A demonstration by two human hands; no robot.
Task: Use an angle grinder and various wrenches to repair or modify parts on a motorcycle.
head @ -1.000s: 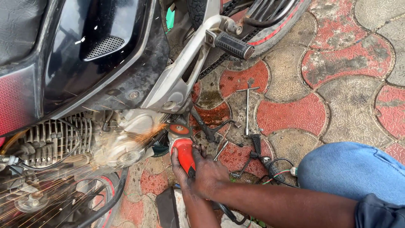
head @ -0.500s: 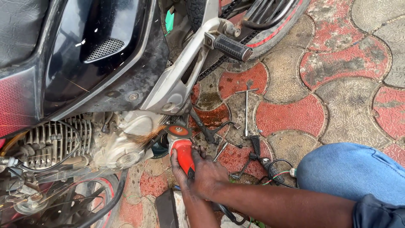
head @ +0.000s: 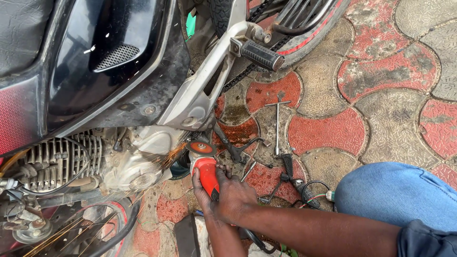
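A red angle grinder (head: 208, 173) is gripped by both my hands. My right hand (head: 239, 199) wraps its body from the right, and my left hand (head: 201, 192) holds it from below. Its disc (head: 201, 146) presses against the motorcycle's engine casing (head: 138, 164), just under the silver frame plate (head: 190, 102). Orange sparks (head: 169, 159) streak from the contact point down to the lower left. The grinder's rear end and cable are hidden under my hands.
A T-handle wrench (head: 277, 126), a dark lever part (head: 236, 151), small bolts and wired connectors (head: 304, 188) lie on red and grey paving. The footpeg (head: 261, 55) juts out above. My knee in blue jeans (head: 400, 195) is at the right. Engine fins (head: 57, 159) sit left.
Both hands keep the grinder at the same spot on the engine. The spark stream now runs longer, toward the lower left. The view has shifted slightly.
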